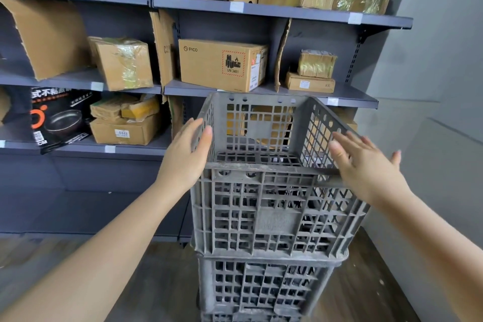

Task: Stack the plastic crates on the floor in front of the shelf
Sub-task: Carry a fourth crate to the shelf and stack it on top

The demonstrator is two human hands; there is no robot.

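Flanking the top crate (271, 206), both hands, left (187, 154) and right (366, 167), open, each grip empty; stack could tip if nudged.

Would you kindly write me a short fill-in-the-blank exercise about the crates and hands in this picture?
1. The top crate sits on a second grey ____.
2. Both the left hand and the right hand have ____ fingers and hold nothing.
3. The cardboard box on the shelf behind the stack is printed with the brand name ____.

Missing words: crate; straight; PICO
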